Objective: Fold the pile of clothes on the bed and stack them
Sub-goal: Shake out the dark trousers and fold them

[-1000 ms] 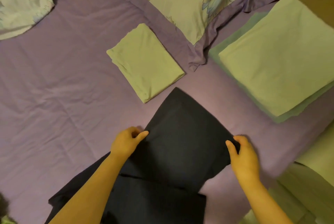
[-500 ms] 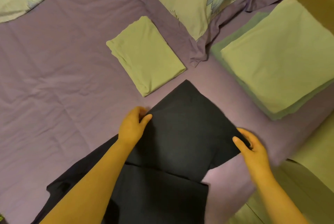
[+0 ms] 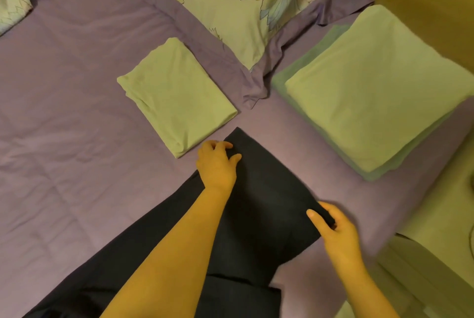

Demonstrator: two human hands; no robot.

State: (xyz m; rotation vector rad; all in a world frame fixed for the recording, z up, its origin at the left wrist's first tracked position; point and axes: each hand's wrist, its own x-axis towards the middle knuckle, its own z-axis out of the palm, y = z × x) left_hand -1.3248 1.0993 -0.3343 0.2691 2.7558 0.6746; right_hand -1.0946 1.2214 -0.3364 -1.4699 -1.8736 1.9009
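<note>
Purple bed sheet [image 3: 77, 138] lies under my dark cloth [image 3: 264, 204], near me. My left hand [image 3: 216, 163] and right hand [image 3: 336, 230] each pinch an edge, I think. If one lets go, the fold flops crooked.

Was a home bedroom, shown by a bed [image 3: 77, 138] spread with a purple sheet, a floral pillow [image 3: 243, 9] with purple border at its head, folded pale green laundry [image 3: 177, 97] laid out on top
</note>
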